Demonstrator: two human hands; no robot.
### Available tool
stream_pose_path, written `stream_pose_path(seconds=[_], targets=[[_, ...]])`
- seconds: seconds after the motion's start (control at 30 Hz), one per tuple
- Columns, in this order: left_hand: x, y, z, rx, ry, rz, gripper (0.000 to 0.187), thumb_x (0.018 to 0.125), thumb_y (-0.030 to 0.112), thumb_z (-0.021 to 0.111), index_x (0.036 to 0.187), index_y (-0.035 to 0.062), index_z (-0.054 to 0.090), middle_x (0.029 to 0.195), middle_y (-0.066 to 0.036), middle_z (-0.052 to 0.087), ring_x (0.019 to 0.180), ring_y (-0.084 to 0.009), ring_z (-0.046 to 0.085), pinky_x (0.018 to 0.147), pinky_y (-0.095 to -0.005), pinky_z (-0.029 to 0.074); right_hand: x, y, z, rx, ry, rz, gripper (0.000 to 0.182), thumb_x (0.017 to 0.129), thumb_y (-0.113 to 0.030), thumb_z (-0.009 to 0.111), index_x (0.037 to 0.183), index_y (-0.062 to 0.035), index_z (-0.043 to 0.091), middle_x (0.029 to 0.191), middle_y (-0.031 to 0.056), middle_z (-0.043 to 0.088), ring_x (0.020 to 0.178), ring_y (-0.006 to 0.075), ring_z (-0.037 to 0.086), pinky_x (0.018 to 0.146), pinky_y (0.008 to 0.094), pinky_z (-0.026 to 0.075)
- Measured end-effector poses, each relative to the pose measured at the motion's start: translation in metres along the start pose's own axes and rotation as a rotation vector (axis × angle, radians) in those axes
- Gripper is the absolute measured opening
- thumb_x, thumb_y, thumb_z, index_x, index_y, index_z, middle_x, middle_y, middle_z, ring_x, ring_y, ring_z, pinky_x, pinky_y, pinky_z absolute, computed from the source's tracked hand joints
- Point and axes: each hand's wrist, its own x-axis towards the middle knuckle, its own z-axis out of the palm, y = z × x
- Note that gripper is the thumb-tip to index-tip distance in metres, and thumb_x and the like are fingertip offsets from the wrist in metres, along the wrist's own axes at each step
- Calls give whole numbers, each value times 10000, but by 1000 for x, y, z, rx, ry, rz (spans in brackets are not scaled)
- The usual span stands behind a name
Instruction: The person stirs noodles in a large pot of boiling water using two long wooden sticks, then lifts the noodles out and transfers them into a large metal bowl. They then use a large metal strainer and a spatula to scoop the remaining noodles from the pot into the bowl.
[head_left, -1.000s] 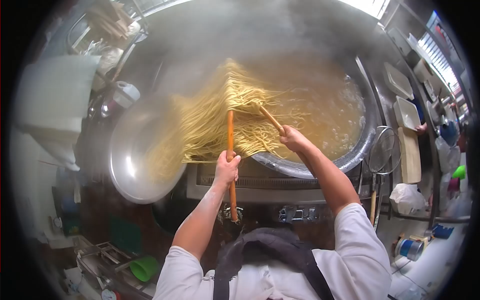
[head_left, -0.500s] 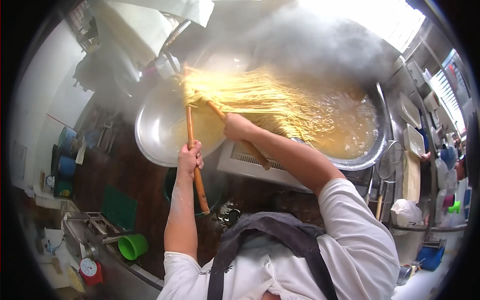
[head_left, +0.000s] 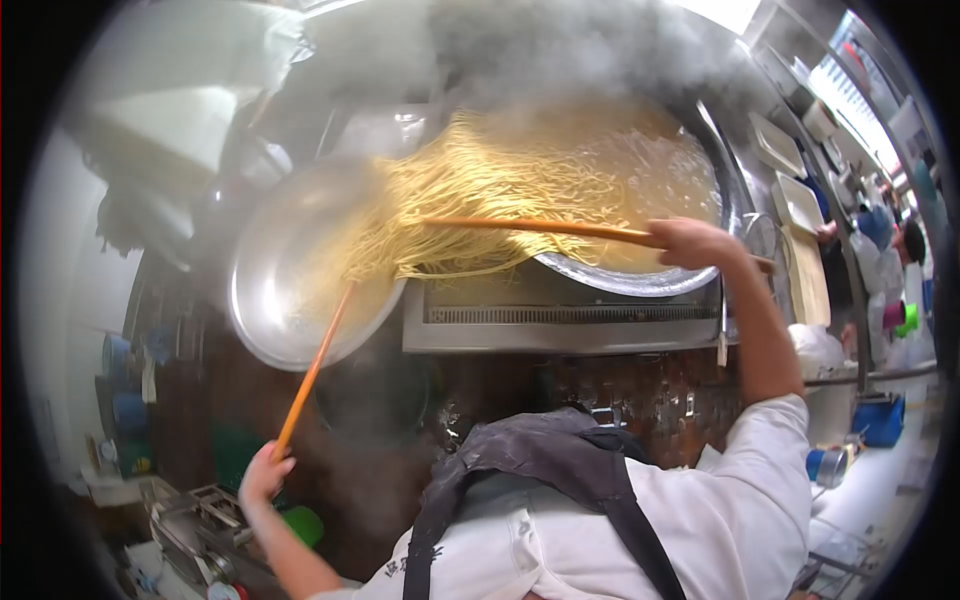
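My left hand (head_left: 264, 474), at lower left, is closed around the end of a long wooden stick (head_left: 314, 368). That stick's far tip meets the noodles over the metal bowl. On the right, my right hand (head_left: 690, 243) grips a second wooden stick (head_left: 550, 228), which lies nearly level across the noodles. A thick mass of yellow noodles (head_left: 470, 180) stretches from the big pot (head_left: 630, 283) of cloudy, bubbling water over to the wide metal bowl (head_left: 262, 300). Steam blurs the far side of the noodles.
A metal stove front with a vent grille (head_left: 560, 314) runs below the pot. Trays (head_left: 797, 203) and bags (head_left: 817, 349) line the right side. Pale cloths (head_left: 170, 130) hang at upper left. A green bucket (head_left: 302, 525) stands at lower left. The floor (head_left: 500, 385) looks wet.
My hands have moved far apart, the left down and left, the right out to the right. The sticks have spread, and the noodles now sag between pot and bowl.
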Motion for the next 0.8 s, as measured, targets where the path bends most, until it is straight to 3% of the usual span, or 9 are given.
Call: stream_pose_path(seconds=[0.03, 0.1, 0.17, 0.27, 0.37, 0.43, 0.53, 0.67, 0.8], targets=[[-39, 18, -28, 109, -2, -70, 397, 832, 29, 683, 1205, 39, 549, 903, -58, 630, 736, -177, 607, 665, -361, 511, -28, 23, -9, 68, -26, 136, 332, 830, -161, 701, 1117, -54, 573, 973, 166, 651, 902, 329, 628, 803, 444, 492], [-65, 14, -63, 406, 135, 267, 380, 836, 45, 675, 1195, 33, 551, 826, -48, 601, 709, -167, 599, 643, -350, 505, -70, 78, -12, 127, 90, 253, 318, 810, -146, 719, 1079, -45, 580, 945, 156, 649, 877, 320, 619, 787, 429, 486], [-63, 58, -32, 317, 202, 520, 366, 849, 69, 670, 1195, 46, 551, 770, -21, 559, 610, -114, 534, 522, -299, 438, -95, 136, -10, 205, 176, 332, 286, 793, -105, 721, 1038, -35, 591, 874, 155, 646, 825, 312, 618, 764, 416, 488], [-105, 228, 71, 7, -166, 125, 323, 896, 117, 645, 1191, 79, 519, 696, 34, 455, 464, -60, 392, 388, -246, 325, -98, 189, -18, 78, 197, 531, 224, 792, -47, 690, 998, -29, 603, 834, 167, 650, 806, 324, 637, 754, 414, 494], [-92, 294, 163, -158, -653, -12, 238, 987, 191, 593, 1170, 104, 469, 627, 43, 383, 427, -61, 339, 387, -251, 311, -73, 251, -7, 11, 199, 512, 180, 807, -36, 652, 982, -26, 613, 846, 185, 664, 812, 345, 652, 757, 424, 497], [-66, 322, 212, -203, -828, 25, 154, 998, 236, 582, 1003, 131, 469, 611, 43, 379, 421, -71, 331, 387, -257, 307, -44, 258, -4, 29, 123, 485, 150, 852, -77, 619, 998, -53, 638, 915, 184, 684, 879, 344, 659, 789, 437, 500], [2, 362, 285, -254, -748, 139, 207, 1000, 258, 579, 898, 129, 454, 583, 39, 410, 413, -83, 373, 380, -266, 359, 34, 264, 30, 74, -4, 457, 183, 893, -109, 590, 1070, -83, 630, 965, 132, 682, 890, 273, 652, 789, 427, 504], [83, 416, 376, -523, -618, 241, 193, 980, 212, 620, 912, 114, 469, 635, 27, 449, 433, -72, 396, 378, -247, 381, 158, 229, 115, 273, 9, 240, 217, 855, -123, 570, 1044, -35, 628, 926, 196, 677, 856, 309, 648, 746, 443, 508], [126, 415, 423, -506, -322, 443, 226, 941, 186, 657, 996, 66, 474, 623, 0, 458, 356, -110, 438, 307, -280, 367, 234, 158, 176, 591, 289, 162, 340, 827, -132, 608, 1146, -14, 593, 988, 237, 670, 903, 359, 648, 785, 448, 507]])
